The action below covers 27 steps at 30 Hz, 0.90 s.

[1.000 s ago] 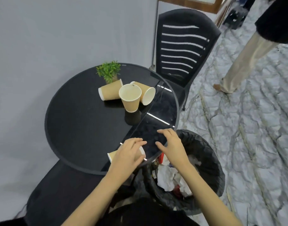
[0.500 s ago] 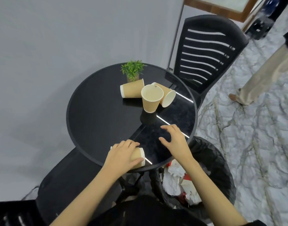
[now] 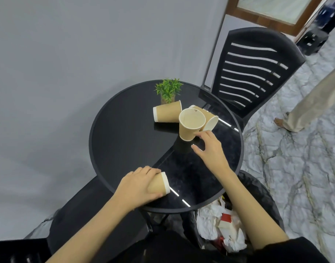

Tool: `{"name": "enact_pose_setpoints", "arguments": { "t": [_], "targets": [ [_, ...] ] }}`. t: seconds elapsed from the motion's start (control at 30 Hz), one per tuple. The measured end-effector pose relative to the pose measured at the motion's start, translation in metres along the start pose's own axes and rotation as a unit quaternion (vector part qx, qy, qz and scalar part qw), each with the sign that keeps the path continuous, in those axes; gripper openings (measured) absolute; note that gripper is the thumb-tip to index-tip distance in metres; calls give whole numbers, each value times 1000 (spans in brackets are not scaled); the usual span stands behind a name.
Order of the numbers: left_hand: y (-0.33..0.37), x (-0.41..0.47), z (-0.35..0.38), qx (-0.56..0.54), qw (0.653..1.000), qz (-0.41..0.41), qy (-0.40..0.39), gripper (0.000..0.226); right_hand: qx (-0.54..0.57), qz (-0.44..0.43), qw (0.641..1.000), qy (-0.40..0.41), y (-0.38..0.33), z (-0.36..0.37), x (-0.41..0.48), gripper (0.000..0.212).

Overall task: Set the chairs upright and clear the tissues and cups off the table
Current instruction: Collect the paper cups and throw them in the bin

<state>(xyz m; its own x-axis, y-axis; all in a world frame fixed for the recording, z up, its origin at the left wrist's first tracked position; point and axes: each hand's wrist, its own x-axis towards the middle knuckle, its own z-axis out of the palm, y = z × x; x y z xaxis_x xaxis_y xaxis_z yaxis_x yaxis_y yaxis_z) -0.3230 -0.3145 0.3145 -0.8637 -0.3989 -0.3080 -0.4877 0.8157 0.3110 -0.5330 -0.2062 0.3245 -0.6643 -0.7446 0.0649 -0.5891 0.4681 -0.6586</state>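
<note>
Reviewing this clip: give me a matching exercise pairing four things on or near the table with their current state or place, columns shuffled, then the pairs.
Things:
1. upright cup
2. near cup
3. small plant
4. bin

States:
A. lying on its side, gripped by the left hand
B. on the floor by the table, holding crumpled paper
C. standing mouth up, right hand open at its base
D. at the table's far edge

Pairs: 1-C, 2-A, 3-D, 4-B

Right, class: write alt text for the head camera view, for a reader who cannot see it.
A person's left hand grips a paper cup lying on its side at the near edge of a round black table, while the right hand reaches, fingers open, for an upright cup between two tipped ones. A bin of tissues stands alongside.
</note>
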Motion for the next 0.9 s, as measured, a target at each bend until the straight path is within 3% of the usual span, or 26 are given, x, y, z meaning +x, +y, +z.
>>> {"name": "enact_pose_setpoints", "arguments": {
  "t": [0.4, 0.57, 0.9],
  "targets": [
    [-25, 49, -65, -25, 997, -3, 78, 64, -130, -59, 988, 53, -15, 9, 58, 35],
    [-32, 58, -73, -23, 997, 5, 77, 64, -211, -87, 970, 88, -13, 15, 57, 19],
    [-16, 68, -76, -32, 997, 54, 48, 64, -167, -43, 982, 82, -5, 4, 37, 11]
  ]
}}
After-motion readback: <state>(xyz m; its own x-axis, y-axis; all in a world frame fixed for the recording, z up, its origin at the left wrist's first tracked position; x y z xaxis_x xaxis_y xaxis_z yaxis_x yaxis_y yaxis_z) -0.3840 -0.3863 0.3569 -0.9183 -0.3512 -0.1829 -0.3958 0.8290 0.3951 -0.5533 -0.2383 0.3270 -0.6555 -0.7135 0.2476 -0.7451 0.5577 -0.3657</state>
